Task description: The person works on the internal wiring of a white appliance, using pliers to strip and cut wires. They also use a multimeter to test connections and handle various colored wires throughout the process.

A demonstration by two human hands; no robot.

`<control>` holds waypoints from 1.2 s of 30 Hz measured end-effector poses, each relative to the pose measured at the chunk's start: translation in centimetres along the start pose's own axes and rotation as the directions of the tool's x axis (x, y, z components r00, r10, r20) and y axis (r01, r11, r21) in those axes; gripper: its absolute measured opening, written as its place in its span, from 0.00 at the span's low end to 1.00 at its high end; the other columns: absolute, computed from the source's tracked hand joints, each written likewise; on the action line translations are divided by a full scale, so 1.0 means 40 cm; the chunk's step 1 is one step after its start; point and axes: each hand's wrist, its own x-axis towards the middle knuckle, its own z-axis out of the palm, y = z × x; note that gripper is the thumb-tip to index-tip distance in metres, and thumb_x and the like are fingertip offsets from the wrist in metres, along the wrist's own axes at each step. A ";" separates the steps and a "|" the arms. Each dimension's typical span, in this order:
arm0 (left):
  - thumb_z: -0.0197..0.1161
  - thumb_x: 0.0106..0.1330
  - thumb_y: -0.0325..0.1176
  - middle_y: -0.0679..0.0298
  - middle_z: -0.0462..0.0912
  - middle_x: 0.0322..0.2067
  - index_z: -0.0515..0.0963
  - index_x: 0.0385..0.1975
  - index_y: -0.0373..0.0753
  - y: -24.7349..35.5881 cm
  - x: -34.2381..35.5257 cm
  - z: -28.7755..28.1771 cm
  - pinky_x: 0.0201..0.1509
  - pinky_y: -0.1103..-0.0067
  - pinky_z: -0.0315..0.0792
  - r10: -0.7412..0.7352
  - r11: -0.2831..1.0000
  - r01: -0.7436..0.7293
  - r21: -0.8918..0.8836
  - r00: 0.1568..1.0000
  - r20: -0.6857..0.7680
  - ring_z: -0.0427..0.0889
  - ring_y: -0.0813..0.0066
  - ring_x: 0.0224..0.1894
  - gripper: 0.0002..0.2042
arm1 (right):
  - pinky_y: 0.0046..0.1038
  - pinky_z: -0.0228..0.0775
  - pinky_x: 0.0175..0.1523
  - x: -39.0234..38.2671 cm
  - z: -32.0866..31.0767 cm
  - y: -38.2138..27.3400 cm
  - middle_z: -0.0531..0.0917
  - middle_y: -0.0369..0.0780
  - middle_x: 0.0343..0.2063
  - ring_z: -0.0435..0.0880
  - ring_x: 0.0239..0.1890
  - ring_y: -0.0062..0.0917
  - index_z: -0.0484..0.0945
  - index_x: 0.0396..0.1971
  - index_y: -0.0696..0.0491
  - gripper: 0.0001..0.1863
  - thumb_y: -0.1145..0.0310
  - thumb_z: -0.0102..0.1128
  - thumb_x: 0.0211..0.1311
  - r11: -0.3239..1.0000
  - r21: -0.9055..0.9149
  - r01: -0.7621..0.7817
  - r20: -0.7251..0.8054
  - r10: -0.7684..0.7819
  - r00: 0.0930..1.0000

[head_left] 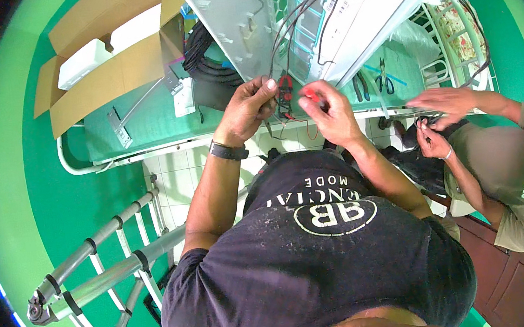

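Note:
My left hand is closed on a thin dark cable that hangs among other wires. My right hand grips a small red probe. Between them a red-and-black handheld meter sits at the bed edge, with a thin red lead looping below. Above stands a white appliance housing, open at its left side, with dark cables running down from it. Pliers and scissors lie right of my right hand on the green surface.
An open cardboard box with white packing and a coil of black cable are at upper left. An aluminum ladder leans lower left. At right, another person handles something dark beside the bed frame.

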 end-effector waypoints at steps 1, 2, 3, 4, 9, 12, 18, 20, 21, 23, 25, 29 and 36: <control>0.61 0.75 0.43 0.71 0.73 0.26 0.74 0.34 0.41 0.009 -0.004 0.004 0.24 0.86 0.56 -0.017 1.000 0.018 0.011 0.999 -0.027 0.64 0.86 0.23 0.13 | 0.25 0.71 0.43 -0.004 0.003 -0.014 0.80 0.38 0.36 0.78 0.37 0.22 0.79 0.44 0.55 0.13 0.66 0.69 0.65 0.999 -0.011 0.041 -0.007 -0.041 0.999; 0.60 0.75 0.43 0.72 0.72 0.26 0.74 0.33 0.41 0.014 -0.004 -0.010 0.23 0.86 0.56 -0.055 0.998 0.056 -0.026 0.998 0.038 0.63 0.87 0.22 0.13 | 0.25 0.71 0.44 -0.010 0.005 -0.034 0.80 0.38 0.37 0.78 0.37 0.22 0.79 0.44 0.55 0.13 0.67 0.69 0.64 0.996 -0.023 0.082 -0.014 -0.082 0.997; 0.60 0.75 0.43 0.72 0.72 0.25 0.74 0.33 0.42 0.011 -0.003 -0.016 0.23 0.86 0.56 -0.080 0.992 0.085 -0.088 0.995 0.067 0.63 0.87 0.22 0.13 | 0.25 0.71 0.44 -0.018 0.004 -0.055 0.79 0.38 0.38 0.79 0.37 0.23 0.80 0.44 0.55 0.13 0.68 0.70 0.64 0.992 -0.040 0.121 -0.021 -0.122 0.992; 0.60 0.75 0.43 0.72 0.72 0.25 0.74 0.32 0.42 0.007 -0.002 -0.020 0.23 0.86 0.55 -0.102 0.982 0.116 -0.148 0.990 0.098 0.63 0.87 0.22 0.12 | 0.25 0.72 0.42 -0.025 0.010 -0.078 0.78 0.40 0.39 0.80 0.36 0.25 0.81 0.44 0.55 0.13 0.68 0.70 0.62 0.991 -0.031 0.129 0.030 -0.128 0.991; 0.60 0.75 0.42 0.73 0.70 0.22 0.73 0.30 0.43 0.001 -0.002 -0.012 0.23 0.86 0.54 -0.126 0.919 0.182 -0.349 0.976 0.178 0.62 0.87 0.21 0.13 | 0.28 0.72 0.35 -0.034 0.050 -0.050 0.77 0.41 0.37 0.79 0.33 0.28 0.82 0.42 0.57 0.12 0.67 0.70 0.62 0.933 -0.237 0.270 0.054 -0.265 0.963; 0.62 0.74 0.42 0.74 0.70 0.21 0.74 0.30 0.43 -0.006 -0.006 -0.002 0.23 0.86 0.55 -0.098 0.961 0.113 -0.253 0.993 0.070 0.62 0.87 0.20 0.12 | 0.32 0.72 0.37 -0.052 0.060 -0.070 0.76 0.42 0.35 0.78 0.33 0.32 0.81 0.39 0.57 0.11 0.65 0.68 0.64 0.963 -0.217 0.159 0.039 -0.154 0.987; 0.65 0.72 0.44 0.74 0.74 0.21 0.76 0.29 0.42 -0.040 -0.020 0.068 0.24 0.86 0.60 0.217 0.968 -0.197 0.153 0.968 -0.128 0.67 0.87 0.20 0.14 | 0.33 0.68 0.36 -0.057 0.043 -0.121 0.72 0.43 0.33 0.74 0.30 0.32 0.76 0.34 0.60 0.13 0.64 0.63 0.68 0.980 -0.166 0.114 0.017 -0.112 0.994; 0.65 0.72 0.44 0.74 0.74 0.22 0.76 0.30 0.42 -0.047 -0.021 0.075 0.24 0.86 0.60 0.186 0.979 -0.174 0.105 0.975 -0.120 0.68 0.87 0.21 0.14 | 0.33 0.67 0.36 -0.065 0.032 -0.102 0.72 0.44 0.33 0.74 0.30 0.32 0.75 0.35 0.60 0.15 0.62 0.62 0.69 0.981 -0.127 0.146 0.019 -0.145 0.989; 0.65 0.72 0.44 0.74 0.74 0.22 0.76 0.30 0.42 -0.051 -0.027 0.081 0.24 0.86 0.60 0.166 0.984 -0.157 0.080 0.979 -0.118 0.68 0.87 0.21 0.14 | 0.32 0.67 0.36 -0.066 0.021 -0.100 0.71 0.43 0.34 0.74 0.30 0.31 0.75 0.35 0.60 0.15 0.61 0.62 0.69 0.985 -0.095 0.147 0.072 -0.141 0.987; 0.65 0.73 0.45 0.74 0.74 0.22 0.76 0.31 0.42 -0.053 -0.050 0.099 0.25 0.86 0.60 0.181 0.981 -0.167 0.096 0.970 -0.162 0.67 0.88 0.22 0.14 | 0.31 0.67 0.36 -0.058 -0.008 -0.089 0.71 0.43 0.34 0.73 0.31 0.31 0.74 0.35 0.59 0.17 0.58 0.63 0.68 0.989 -0.032 0.144 0.178 -0.137 0.975; 0.65 0.73 0.44 0.75 0.72 0.23 0.76 0.33 0.41 -0.061 -0.069 0.116 0.24 0.86 0.58 0.204 0.977 -0.188 0.099 0.960 -0.193 0.65 0.88 0.22 0.13 | 0.28 0.64 0.37 -0.053 -0.040 -0.078 0.70 0.39 0.35 0.71 0.33 0.26 0.73 0.35 0.58 0.17 0.58 0.64 0.66 0.993 0.055 0.102 0.278 -0.114 0.954; 0.64 0.73 0.44 0.76 0.72 0.26 0.77 0.37 0.41 -0.088 -0.104 0.144 0.23 0.88 0.55 0.250 0.968 -0.240 0.072 0.941 -0.227 0.62 0.89 0.21 0.13 | 0.22 0.61 0.39 -0.038 -0.081 -0.037 0.70 0.33 0.38 0.66 0.34 0.16 0.73 0.36 0.55 0.13 0.65 0.68 0.64 0.960 0.253 0.116 0.419 -0.217 0.882; 0.60 0.75 0.46 0.76 0.72 0.26 0.78 0.44 0.37 -0.093 -0.141 0.181 0.24 0.88 0.54 0.268 0.961 -0.275 0.017 0.922 -0.280 0.62 0.90 0.23 0.16 | 0.21 0.66 0.45 -0.011 -0.064 -0.037 0.75 0.32 0.40 0.72 0.40 0.14 0.74 0.41 0.54 0.11 0.69 0.69 0.66 0.884 0.443 0.149 0.457 -0.366 0.811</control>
